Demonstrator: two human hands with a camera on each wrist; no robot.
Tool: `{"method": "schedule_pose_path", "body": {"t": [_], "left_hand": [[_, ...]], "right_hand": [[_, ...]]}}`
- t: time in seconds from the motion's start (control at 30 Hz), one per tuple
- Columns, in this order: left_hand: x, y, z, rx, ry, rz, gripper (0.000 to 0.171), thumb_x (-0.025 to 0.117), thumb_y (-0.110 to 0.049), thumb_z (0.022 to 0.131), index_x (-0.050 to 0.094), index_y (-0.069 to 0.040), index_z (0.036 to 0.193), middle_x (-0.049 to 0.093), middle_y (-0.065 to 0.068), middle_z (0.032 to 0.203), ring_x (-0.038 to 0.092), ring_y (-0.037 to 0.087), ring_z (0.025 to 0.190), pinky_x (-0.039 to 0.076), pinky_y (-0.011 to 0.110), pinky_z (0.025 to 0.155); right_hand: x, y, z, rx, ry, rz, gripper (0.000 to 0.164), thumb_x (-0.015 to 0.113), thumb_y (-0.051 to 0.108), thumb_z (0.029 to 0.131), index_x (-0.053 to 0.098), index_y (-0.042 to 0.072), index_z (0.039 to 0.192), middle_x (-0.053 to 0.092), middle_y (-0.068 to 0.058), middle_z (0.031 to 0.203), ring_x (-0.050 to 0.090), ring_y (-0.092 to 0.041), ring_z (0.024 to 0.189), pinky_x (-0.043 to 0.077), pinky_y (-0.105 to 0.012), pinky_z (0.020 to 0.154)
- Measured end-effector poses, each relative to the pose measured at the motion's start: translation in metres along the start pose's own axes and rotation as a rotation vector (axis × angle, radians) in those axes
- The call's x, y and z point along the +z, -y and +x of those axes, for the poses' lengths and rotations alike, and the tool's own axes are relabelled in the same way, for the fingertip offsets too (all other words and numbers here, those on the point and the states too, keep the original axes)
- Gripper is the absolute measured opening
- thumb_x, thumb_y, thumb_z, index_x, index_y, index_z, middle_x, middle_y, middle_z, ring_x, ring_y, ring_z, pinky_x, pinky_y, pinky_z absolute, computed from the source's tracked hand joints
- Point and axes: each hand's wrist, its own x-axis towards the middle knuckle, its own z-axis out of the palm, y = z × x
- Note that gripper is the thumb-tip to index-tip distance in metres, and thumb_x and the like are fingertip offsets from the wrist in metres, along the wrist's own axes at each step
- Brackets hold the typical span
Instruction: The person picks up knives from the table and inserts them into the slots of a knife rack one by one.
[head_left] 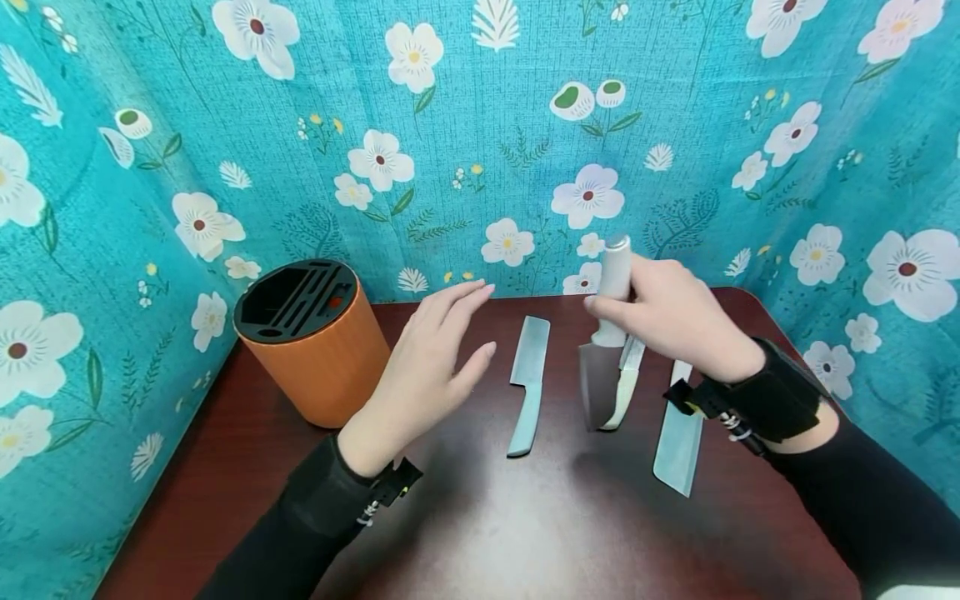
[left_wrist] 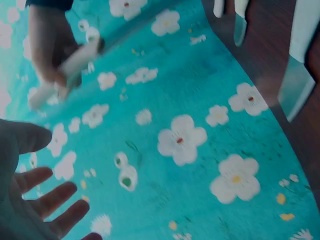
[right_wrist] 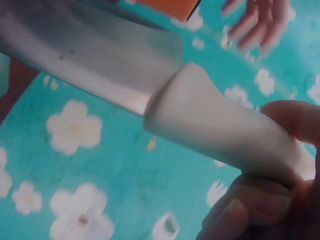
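My right hand [head_left: 678, 312] grips the pale handle of a kitchen knife [head_left: 617, 275], held upright with its broad blade pointing down over the table. In the right wrist view, fingers and thumb wrap the end of the handle [right_wrist: 200, 117], and the wide metal blade extends to the upper left. My left hand [head_left: 423, 367] hovers with fingers extended, holding nothing, beside an orange knife block [head_left: 322, 371] with a black slotted top. Between the hands lies a cleaver [head_left: 530, 367], blade toward the curtain. Another pale-handled knife [head_left: 628, 383] lies partly hidden behind the held one.
A second broad-bladed knife [head_left: 678, 450] lies at the right, under my right wrist, its blade toward me. The dark red-brown table [head_left: 540, 533] is backed by a turquoise flowered curtain [head_left: 480, 150] along the far side and both flanks.
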Motion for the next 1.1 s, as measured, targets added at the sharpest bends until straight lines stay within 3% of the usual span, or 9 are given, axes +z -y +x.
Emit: {"method": "schedule_pose_path", "body": {"t": [0.17,0.3,0.4,0.6,0.83,1.1], "left_hand": [[-0.001,-0.017,0.011,-0.009,0.004,-0.103,0.052,0.067,-0.02,0.097,0.052,-0.005,0.145,0.056,0.011,0.143,0.052,0.027,0.133,0.043,0.046,0.113],[-0.001,-0.028,0.018,-0.047,0.038,-0.246,0.055,0.067,-0.022,0.098,0.05,-0.007,0.148,0.059,0.009,0.14,0.055,0.022,0.128,0.048,0.042,0.108],[-0.001,-0.034,0.022,-0.048,0.011,-0.323,0.052,0.069,-0.021,0.097,0.054,-0.007,0.145,0.061,0.009,0.135,0.058,0.02,0.123,0.051,0.04,0.103],[0.002,-0.038,0.024,-0.038,-0.11,-0.349,0.035,0.073,-0.018,0.093,0.068,-0.006,0.125,0.067,0.008,0.122,0.061,0.021,0.115,0.053,0.037,0.095],[0.003,-0.038,0.022,-0.082,-0.187,-0.427,0.027,0.078,-0.017,0.089,0.073,-0.007,0.114,0.068,0.005,0.111,0.063,0.017,0.103,0.052,0.029,0.081],[-0.005,-0.041,0.025,-0.094,-0.245,-0.417,0.019,0.077,-0.015,0.089,0.074,-0.006,0.105,0.07,0.005,0.102,0.064,0.017,0.099,0.053,0.039,0.085]], "right_hand": [[0.016,0.023,-0.003,-0.071,-0.023,0.032,0.029,0.067,0.039,0.096,0.061,0.011,0.09,0.058,-0.002,0.065,0.056,-0.015,0.06,0.043,-0.032,0.056],[0.032,0.037,-0.004,-0.122,-0.06,0.063,0.028,0.069,0.038,0.095,0.063,0.013,0.087,0.053,-0.001,0.061,0.05,-0.014,0.058,0.038,-0.03,0.053],[0.04,0.046,-0.005,-0.158,-0.086,0.063,0.028,0.07,0.039,0.094,0.062,0.014,0.084,0.049,0.0,0.061,0.048,-0.014,0.058,0.037,-0.029,0.052],[0.05,0.058,-0.009,-0.198,-0.114,0.006,0.028,0.069,0.037,0.092,0.054,0.016,0.081,0.049,0.002,0.064,0.048,-0.013,0.06,0.038,-0.029,0.055],[0.058,0.062,-0.008,-0.222,-0.107,-0.004,0.023,0.068,0.033,0.091,0.056,0.015,0.085,0.043,0.004,0.06,0.045,-0.012,0.056,0.036,-0.028,0.052],[0.055,0.059,-0.009,-0.241,-0.123,0.01,0.026,0.072,0.035,0.089,0.055,0.015,0.091,0.043,0.003,0.065,0.04,-0.011,0.056,0.031,-0.027,0.052]]}}
